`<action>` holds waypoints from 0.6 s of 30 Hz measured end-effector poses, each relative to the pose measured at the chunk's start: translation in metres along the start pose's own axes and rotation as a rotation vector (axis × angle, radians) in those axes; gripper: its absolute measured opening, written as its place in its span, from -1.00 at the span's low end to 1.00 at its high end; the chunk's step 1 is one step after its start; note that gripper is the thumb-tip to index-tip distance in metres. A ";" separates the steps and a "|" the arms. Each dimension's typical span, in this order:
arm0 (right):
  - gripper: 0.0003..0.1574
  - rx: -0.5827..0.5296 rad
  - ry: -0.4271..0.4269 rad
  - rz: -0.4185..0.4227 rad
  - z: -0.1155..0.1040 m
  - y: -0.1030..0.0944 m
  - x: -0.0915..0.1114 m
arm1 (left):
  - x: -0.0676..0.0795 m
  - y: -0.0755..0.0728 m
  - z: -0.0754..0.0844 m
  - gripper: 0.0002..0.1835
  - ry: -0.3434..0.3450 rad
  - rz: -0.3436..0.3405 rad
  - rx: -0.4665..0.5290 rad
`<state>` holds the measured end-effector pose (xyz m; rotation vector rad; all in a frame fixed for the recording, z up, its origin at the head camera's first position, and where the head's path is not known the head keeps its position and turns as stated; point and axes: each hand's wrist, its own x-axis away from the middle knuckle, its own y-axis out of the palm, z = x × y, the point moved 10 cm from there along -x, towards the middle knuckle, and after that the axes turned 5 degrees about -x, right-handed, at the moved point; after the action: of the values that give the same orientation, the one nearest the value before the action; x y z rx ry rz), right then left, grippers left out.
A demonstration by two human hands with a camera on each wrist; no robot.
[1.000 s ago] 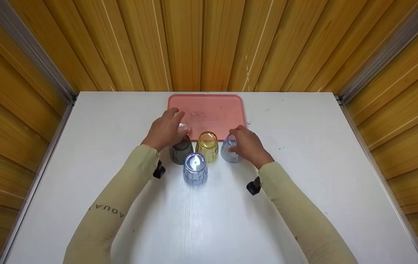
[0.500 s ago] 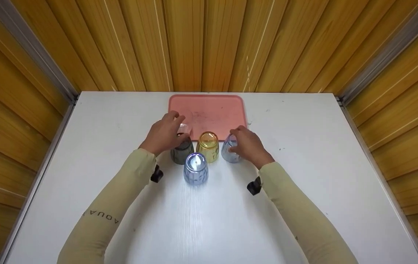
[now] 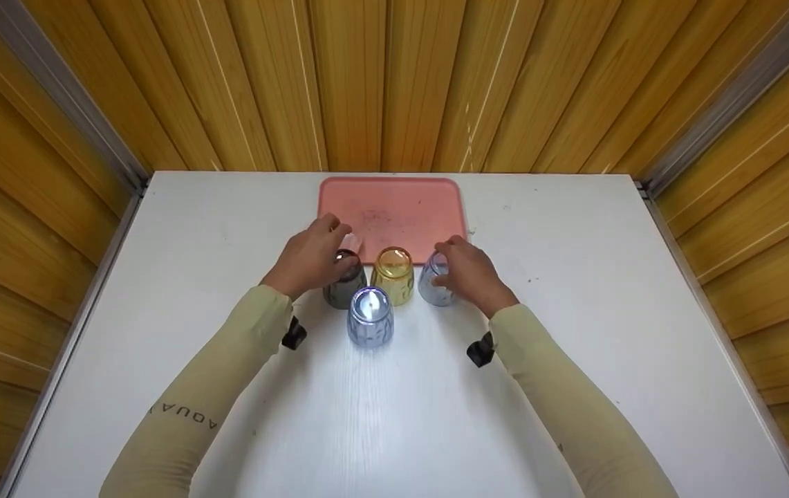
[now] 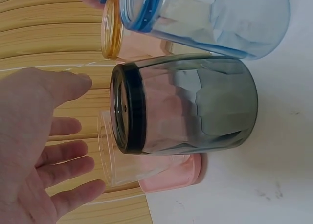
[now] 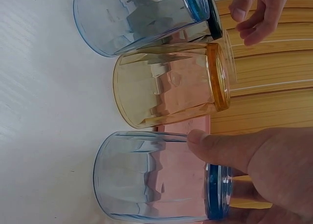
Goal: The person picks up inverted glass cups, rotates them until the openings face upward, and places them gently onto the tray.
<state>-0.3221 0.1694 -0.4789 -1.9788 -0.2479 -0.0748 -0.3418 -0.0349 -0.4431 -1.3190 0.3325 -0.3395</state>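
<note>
My left hand (image 3: 311, 256) hovers above the dark grey glass (image 3: 344, 290), fingers spread. In the left wrist view, those fingers (image 4: 73, 158) hold nothing and stand apart from the grey glass. A clear plastic cup (image 4: 129, 168) stands behind that glass, partly hidden by it. At the right my right hand (image 3: 470, 273) grips an upside-down light blue glass (image 3: 435, 287) near its base; the thumb (image 5: 205, 143) lies along its side. Between the hands stand an upside-down yellow glass (image 3: 392, 277) and, nearer me, another upside-down blue glass (image 3: 370, 321).
A pink tray (image 3: 408, 200) lies at the back of the white table (image 3: 574, 277), just behind the glasses. Wood-patterned walls (image 3: 394, 83) enclose the back and both sides.
My left hand has drawn slightly back toward me and lower over the grey glass. Less of the clear cup shows beside it now. The right hand and the coloured glasses have stayed put.
</note>
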 end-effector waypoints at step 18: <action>-0.25 -0.001 -0.002 0.001 0.000 0.001 0.000 | 0.010 0.006 0.013 -0.58 0.102 -0.033 -0.007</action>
<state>-0.3215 0.1690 -0.4795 -1.9804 -0.2481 -0.0720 -0.3268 -0.0263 -0.4466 -1.3179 0.3981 -0.4345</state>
